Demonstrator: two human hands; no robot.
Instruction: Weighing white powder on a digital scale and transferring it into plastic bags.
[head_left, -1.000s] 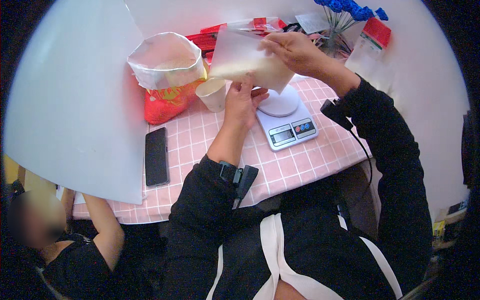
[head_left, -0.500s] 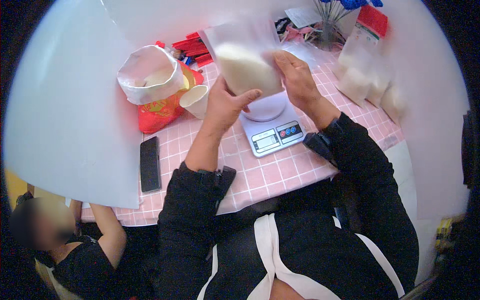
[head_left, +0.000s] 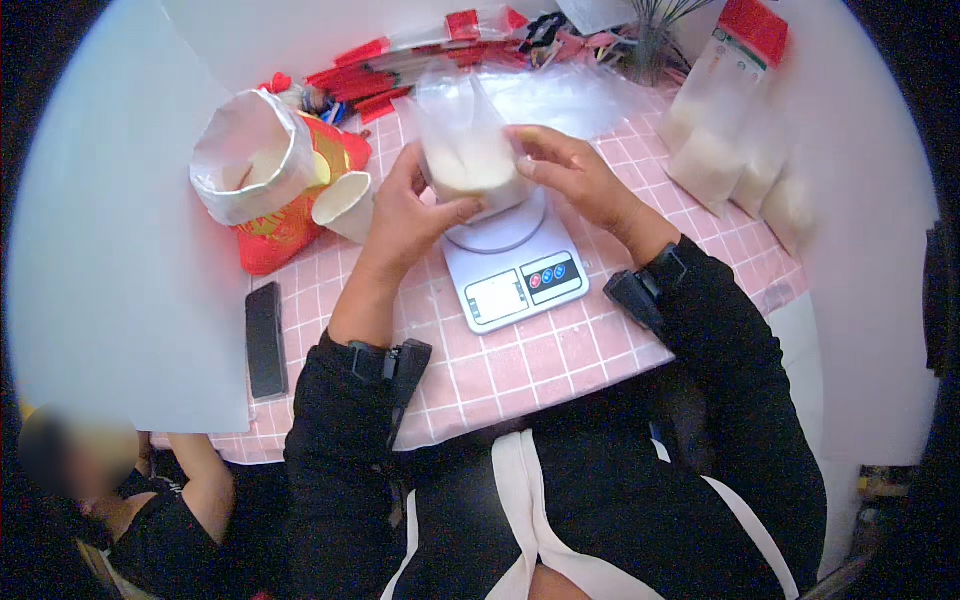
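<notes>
A clear plastic bag (head_left: pixel 470 165) with a white, rice-like filling stands nearly upright at the platform of a white kitchen scale (head_left: pixel 528 295). Whether its bottom rests fully on the platform I cannot tell. My left hand (head_left: pixel 415 210) grips the bag's left side, thumb across the lower front. On the other side, my right hand (head_left: pixel 570 170) holds the bag's edge between thumb and fingers. To the left of my left hand is a white paper cup (head_left: pixel 345 207), tilted against a red sack (head_left: pixel 275 235) whose white lining is rolled open.
Several filled clear bags (head_left: pixel 705 165) stand at the right, one with a red top. Flat clear bags (head_left: pixel 560 100) and red packaging (head_left: pixel 385 75) lie along the back. A black phone (head_left: pixel 266 340) is at the left. Another person's arm (head_left: pixel 205 475) shows at the lower left.
Both hands have lowered the bag from above the scale to its platform and turned it from tilted to more upright. The whole view has shifted slightly.
</notes>
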